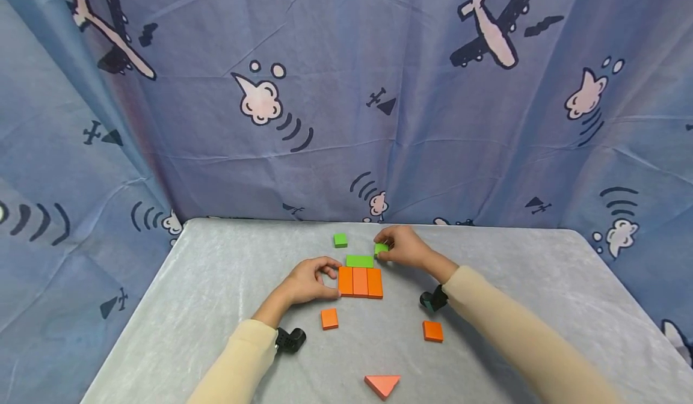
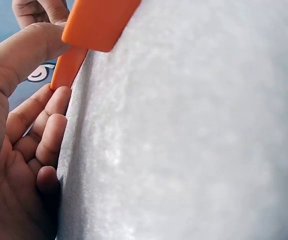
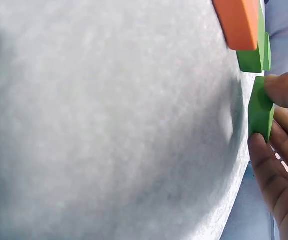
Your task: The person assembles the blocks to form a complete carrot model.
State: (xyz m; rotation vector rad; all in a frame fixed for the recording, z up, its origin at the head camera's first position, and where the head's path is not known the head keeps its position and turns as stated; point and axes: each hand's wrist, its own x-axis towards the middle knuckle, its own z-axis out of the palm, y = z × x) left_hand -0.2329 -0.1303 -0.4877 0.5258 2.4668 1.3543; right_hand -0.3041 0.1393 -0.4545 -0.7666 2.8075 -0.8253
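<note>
In the head view, a row of rectangular orange blocks (image 1: pixel 346 282) lies flat, the middle one paler. My left hand (image 1: pixel 308 281) is at the row's left end, thumb at the front corner and fingers at the back corner of the leftmost block. Against the back of the row lies a green rectangular block (image 1: pixel 360 261). Just right of it, my right hand (image 1: pixel 406 246) pinches a small green block (image 3: pixel 261 109) between thumb and finger. The right wrist view shows that block apart from the other green pieces.
Another small green block (image 1: pixel 340 240) lies farther back. Loose orange squares sit in front, one to the left (image 1: pixel 329 318) and one to the right (image 1: pixel 432 331). A salmon triangular block (image 1: pixel 382 386) lies near the front of the cloth-covered table (image 1: pixel 238 260). A patterned curtain (image 1: pixel 335 91) hangs behind.
</note>
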